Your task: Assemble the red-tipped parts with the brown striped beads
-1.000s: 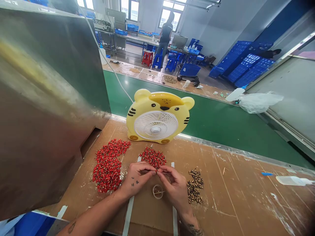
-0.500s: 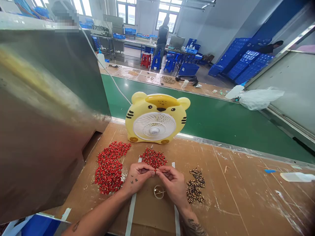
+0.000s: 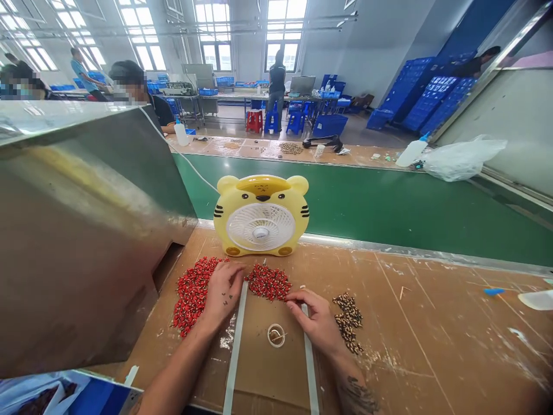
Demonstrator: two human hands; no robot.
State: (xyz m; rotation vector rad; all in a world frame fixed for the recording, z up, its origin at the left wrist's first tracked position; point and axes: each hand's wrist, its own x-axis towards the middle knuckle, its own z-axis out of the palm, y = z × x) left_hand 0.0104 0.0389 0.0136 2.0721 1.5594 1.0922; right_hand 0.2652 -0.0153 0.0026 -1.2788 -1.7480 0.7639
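Observation:
My left hand [image 3: 223,290] is over the right edge of the left pile of small red pieces [image 3: 192,297]. Its fingers are bent and the thumb stands apart, with nothing visible between them. At the lower right edge of the middle pile of red pieces [image 3: 268,282] is my right hand [image 3: 314,317], thumb and forefinger nearly together. What they pinch is too small to make out. Between the forearms, a small round clear cup [image 3: 276,335] with a thin stick in it sits on the cardboard. Right of my right hand lies a pile of black and gold pieces [image 3: 348,320].
A yellow animal-faced fan [image 3: 261,216] stands behind the piles, before a green panel [image 3: 367,202]. A metal housing [image 3: 86,248] bounds the left side. White tape strips [image 3: 235,351] run along the cardboard. At right lies a white bottle [image 3: 536,300]. Several people are farther back.
My hands have separated from their pinch on a small red piece. The left went left to the left pile, the right slightly right beside the middle pile. The camera view has tilted up.

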